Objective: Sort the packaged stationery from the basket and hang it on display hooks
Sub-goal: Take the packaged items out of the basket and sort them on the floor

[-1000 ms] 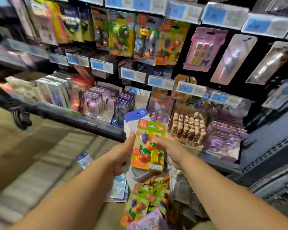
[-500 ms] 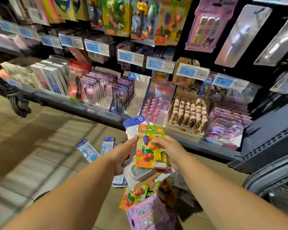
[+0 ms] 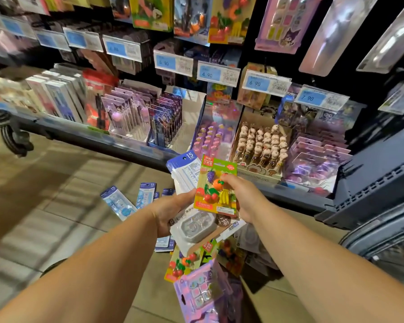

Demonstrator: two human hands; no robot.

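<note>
our right hand [image 3: 241,198] pinches the fruit eraser pack [image 3: 216,185] by its right edge, thumb on the front, and holds it upright in front of the lower shelf [image 3: 103,141]. our left hand [image 3: 170,212] grips a stack of 15 cm ruler packs [image 3: 184,170] and a clear pouch with a grey case [image 3: 197,226], just behind and under the eraser pack. loose ruler packs [image 3: 119,201] lie on the floor to the left. below the hands sit a second fruit pack [image 3: 182,264] and a purple eraser card [image 3: 201,292]. blue price tags [image 3: 217,73] hang above.

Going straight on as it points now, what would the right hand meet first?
Past the fruit eraser card it holds, probably the ruler packs in the left hand; depth unclear.
</note>
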